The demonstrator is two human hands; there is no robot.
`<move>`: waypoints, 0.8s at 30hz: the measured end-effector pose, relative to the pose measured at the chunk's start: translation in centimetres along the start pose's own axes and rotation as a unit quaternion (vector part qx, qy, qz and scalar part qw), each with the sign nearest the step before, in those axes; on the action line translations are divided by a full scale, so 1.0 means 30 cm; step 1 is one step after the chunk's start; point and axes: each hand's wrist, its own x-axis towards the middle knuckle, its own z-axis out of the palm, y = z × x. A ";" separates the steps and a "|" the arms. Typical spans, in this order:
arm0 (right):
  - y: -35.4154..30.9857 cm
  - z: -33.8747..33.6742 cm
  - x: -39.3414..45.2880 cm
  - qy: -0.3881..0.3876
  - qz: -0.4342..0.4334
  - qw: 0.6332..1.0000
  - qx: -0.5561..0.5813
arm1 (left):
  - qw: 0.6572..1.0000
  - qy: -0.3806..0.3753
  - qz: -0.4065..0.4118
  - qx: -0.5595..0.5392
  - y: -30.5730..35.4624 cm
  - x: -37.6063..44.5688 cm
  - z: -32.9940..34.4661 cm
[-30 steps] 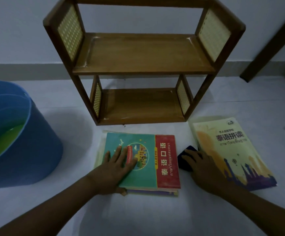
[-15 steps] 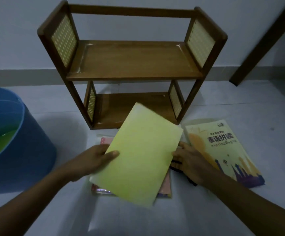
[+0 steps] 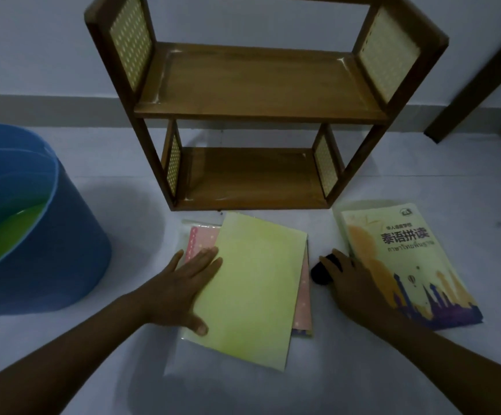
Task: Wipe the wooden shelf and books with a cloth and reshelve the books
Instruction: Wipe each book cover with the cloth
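Flipped yellow-green book (image 3: 252, 292) now flat; left hand (image 3: 180, 292) spread pressing; right hand (image 3: 354, 283) grips dark cloth (image 3: 321, 272).

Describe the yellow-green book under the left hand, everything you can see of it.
The yellow-green book lies flat on the floor before the shelf, turned askew. Its upward face is plain and mottled, with no print visible. It tops a small stack, with a pink book showing beneath. The left hand rests flat on its left edge.
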 end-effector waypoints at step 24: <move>-0.429 -0.024 0.175 0.032 -0.288 0.955 -0.056 | 1.000 0.017 0.000 0.012 -0.029 0.014 0.040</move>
